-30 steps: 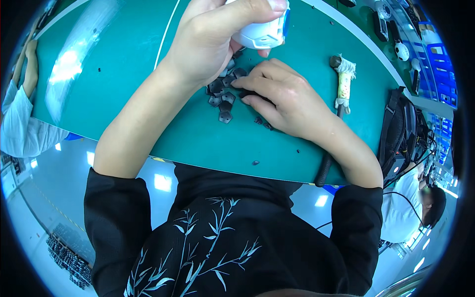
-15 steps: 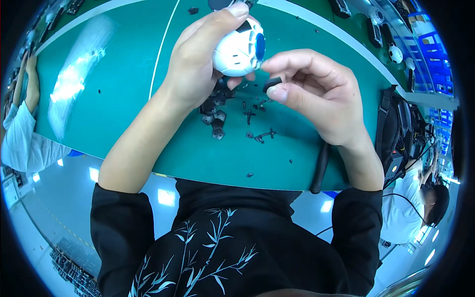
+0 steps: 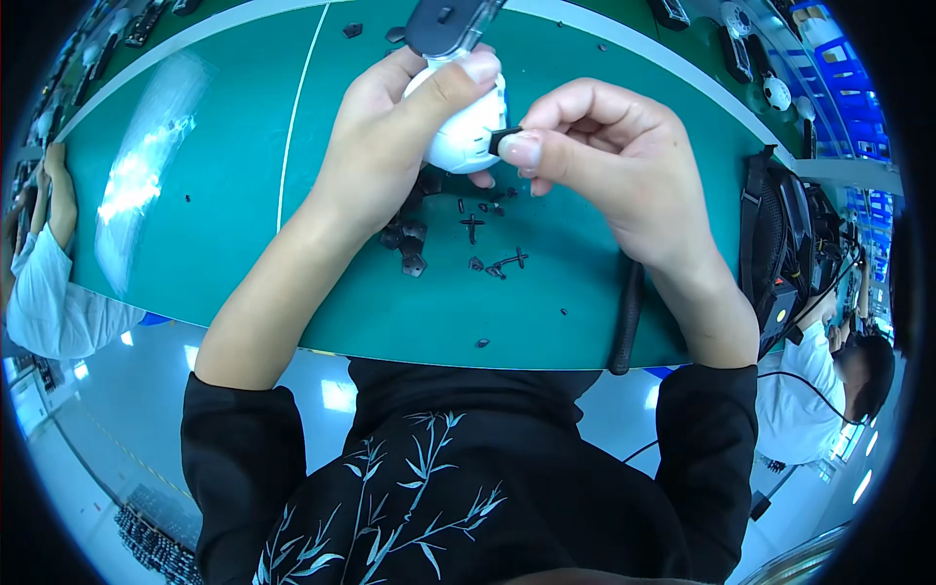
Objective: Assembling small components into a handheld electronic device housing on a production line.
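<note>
My left hand [image 3: 375, 141] is closed around a white ball-shaped shell [image 3: 456, 141] with panel lines like a football. From the shell's top juts a flat black rounded part [image 3: 444, 29] with a clear edge. Between thumb and fingers of my right hand [image 3: 629, 161] is a small black pentagonal piece [image 3: 499, 139], touching the shell's lower right side. My fingertips cover much of that piece. Below the hands lie loose black pentagonal pieces [image 3: 413, 258], partly hidden by my left hand, and small black cross-shaped parts [image 3: 472, 228].
A tool with a black handle [image 3: 627, 322] lies on the green table [image 3: 390, 327] under my right wrist. A black bag [image 3: 775, 234] with cables sits at the right edge. People [image 3: 49, 283] are at work on both sides. Football-patterned balls [image 3: 776, 94] lie far right.
The shell has turned and come slightly lower, showing more of the flat black part. My right hand has moved left, bringing the black piece from apart to against the shell.
</note>
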Demonstrator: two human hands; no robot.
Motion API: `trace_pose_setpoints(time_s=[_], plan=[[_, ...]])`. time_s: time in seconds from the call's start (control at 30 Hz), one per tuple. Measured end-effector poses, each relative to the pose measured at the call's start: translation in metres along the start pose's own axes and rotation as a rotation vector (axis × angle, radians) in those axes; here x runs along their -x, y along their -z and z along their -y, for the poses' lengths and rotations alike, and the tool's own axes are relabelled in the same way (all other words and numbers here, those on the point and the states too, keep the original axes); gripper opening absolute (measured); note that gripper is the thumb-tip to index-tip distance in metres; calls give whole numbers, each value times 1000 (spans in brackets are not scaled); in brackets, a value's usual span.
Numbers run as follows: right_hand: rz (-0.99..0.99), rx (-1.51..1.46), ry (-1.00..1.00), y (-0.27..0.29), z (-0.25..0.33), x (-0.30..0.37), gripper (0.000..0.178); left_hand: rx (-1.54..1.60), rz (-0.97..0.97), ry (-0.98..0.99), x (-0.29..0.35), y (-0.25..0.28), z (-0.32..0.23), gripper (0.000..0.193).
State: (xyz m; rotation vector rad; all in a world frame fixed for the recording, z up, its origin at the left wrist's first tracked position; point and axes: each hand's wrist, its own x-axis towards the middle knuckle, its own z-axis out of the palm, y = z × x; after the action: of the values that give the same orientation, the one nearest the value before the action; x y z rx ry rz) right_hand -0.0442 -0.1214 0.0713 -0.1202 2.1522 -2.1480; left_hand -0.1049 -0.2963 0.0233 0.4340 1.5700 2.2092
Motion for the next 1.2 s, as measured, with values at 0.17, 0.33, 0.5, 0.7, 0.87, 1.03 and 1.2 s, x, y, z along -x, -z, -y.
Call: trace_pose_setpoints(time_s=[0.17,0.33,0.5,0.7,0.87,1.03,1.2], plan=[[29,51,7,-1,-11,-1,11,-101,-43,-31,4,-14,-4,50],[8,23,-1,2,-10,-4,16,-112,13,-74,4,-16,-6,57],[5,-92,-93,4,-11,-3,21,-128,116,-64,5,-19,-8,57],[20,-313,-55,2,-17,-3,24,145,199,15,-5,-5,4,46],[67,45,-20,7,-30,-12,24,341,218,35,-8,11,-12,50],[159,853,387,-19,-59,-11,22,403,206,51,-10,16,-12,52],[221,1075,454,-26,-63,-9,17,362,180,1,-11,17,-7,52]])
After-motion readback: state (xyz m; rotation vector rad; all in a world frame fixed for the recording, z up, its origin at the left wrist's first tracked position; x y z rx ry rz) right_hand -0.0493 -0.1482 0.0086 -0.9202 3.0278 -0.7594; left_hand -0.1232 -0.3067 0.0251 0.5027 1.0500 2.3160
